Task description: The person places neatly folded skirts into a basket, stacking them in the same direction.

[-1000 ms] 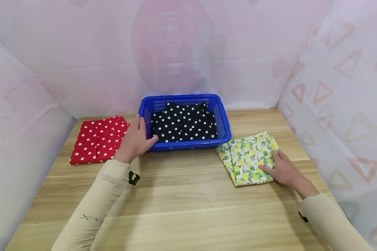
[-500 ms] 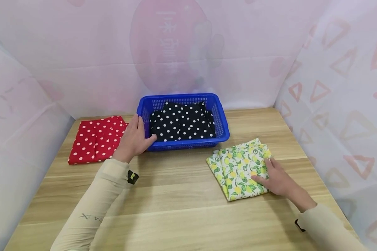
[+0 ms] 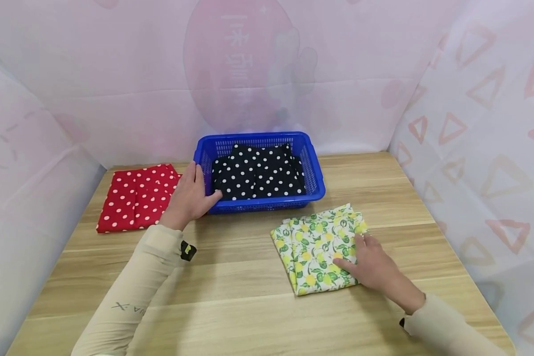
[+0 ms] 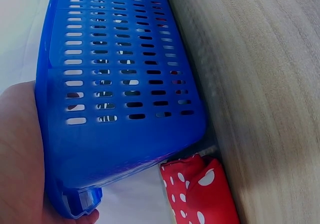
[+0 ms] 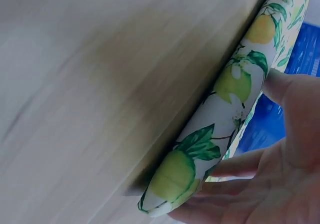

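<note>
A blue plastic basket [image 3: 267, 203] stands at the back of the table, with a black polka-dot cloth [image 3: 258, 173] folded inside. At its left front corner, my left hand [image 3: 186, 195] holds the rim, thumb over the front edge and fingers along the left side. The left wrist view shows the basket's slotted front wall [image 4: 120, 83]. To the right lies a folded lemon-print cloth [image 3: 316, 252], flat on the table. My right hand [image 3: 374, 262] rests on its right edge, thumb on top; in the right wrist view the fingers [image 5: 235, 165] reach out straight along the fold.
A folded red polka-dot cloth [image 3: 133, 200] lies left of the basket, partly behind my left hand. The wooden table [image 3: 240, 316] has light fabric walls [image 3: 360, 118] at its back and sides.
The lemon-print cloth has slid left and toward me under my right hand, away from the basket's right front corner. My left hand and the basket have stayed in place.
</note>
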The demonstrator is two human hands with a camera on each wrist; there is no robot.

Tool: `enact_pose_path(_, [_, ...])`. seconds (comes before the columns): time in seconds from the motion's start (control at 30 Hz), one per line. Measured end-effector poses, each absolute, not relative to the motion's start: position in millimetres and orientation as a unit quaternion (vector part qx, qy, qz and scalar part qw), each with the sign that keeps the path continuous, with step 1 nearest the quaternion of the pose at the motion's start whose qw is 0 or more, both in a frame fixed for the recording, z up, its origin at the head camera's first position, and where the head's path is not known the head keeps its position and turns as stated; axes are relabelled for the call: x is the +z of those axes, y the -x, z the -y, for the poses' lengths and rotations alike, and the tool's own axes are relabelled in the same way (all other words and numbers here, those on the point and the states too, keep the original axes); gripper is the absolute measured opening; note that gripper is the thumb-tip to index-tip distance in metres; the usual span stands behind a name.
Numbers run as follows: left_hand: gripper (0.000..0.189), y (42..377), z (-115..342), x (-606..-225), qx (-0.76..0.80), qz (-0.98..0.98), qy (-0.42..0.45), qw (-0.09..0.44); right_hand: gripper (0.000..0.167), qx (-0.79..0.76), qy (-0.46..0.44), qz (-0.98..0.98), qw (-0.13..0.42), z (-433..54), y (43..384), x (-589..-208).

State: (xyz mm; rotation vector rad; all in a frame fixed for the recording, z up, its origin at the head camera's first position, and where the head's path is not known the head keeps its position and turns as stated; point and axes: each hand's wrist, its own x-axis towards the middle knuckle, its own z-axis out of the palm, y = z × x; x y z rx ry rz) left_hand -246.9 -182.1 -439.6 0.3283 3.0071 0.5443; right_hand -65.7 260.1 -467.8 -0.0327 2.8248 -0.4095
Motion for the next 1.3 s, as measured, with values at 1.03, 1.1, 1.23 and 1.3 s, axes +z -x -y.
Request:
enact_pose_path(1.03, [0.101, 248.2, 181.3, -437.9, 0.171, -0.979, -0.108, 0.036, 0.099, 0.002, 0.058, -0.990, 0.129, -157.5, 67.1, -457.8])
enact_pose_path(1.1, [0.100, 246.2, 181.1, -434.1, 0.162, -0.980, -0.109, 0.037, 0.093, -0.020, 0.047, -0.987, 0.149, -161.7, 70.6, -451.8])
enact_pose_path(1.23, [0.093, 238.0, 178.6, -421.0, 0.153, -0.981, -0.121, 0.013, 0.086, -0.056, 0.036, -0.983, 0.174, -175.0, 81.0, -436.5])
enact_pose_path(1.3, [0.087, 231.4, 176.7, -411.3, 0.152, -0.979, -0.137, -0.018, 0.085, -0.065, 0.036, -0.982, 0.175, -182.3, 88.2, -428.1])
